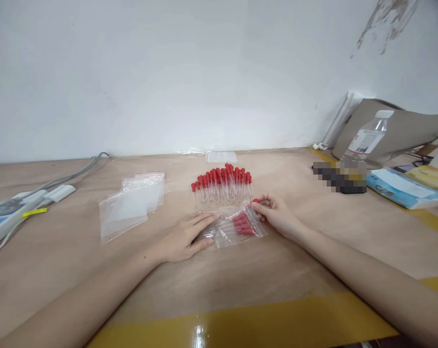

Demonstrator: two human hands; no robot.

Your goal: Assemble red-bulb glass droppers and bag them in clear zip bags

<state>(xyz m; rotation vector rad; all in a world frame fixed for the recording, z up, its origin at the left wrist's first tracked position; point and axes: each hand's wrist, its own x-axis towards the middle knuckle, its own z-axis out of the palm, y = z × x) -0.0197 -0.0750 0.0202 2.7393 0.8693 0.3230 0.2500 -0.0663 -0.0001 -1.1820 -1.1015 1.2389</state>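
Observation:
My left hand [188,237] lies flat with fingers stretched out, pressing on the left end of a small clear zip bag [226,233] on the table. Several red-bulbed glass droppers [242,224] are inside the bag. My right hand [273,212] is at the bag's right opening, fingers pinched on one red-bulbed dropper [255,201]. Just behind the bag lies a row of several more red-bulbed droppers [222,182] side by side.
A stack of empty clear bags [132,205] lies to the left, one more bag [221,156] by the wall. A power strip with cable [8,212] sits far left. A water bottle [366,137], cardboard [403,125] and a tissue pack [403,187] are at right.

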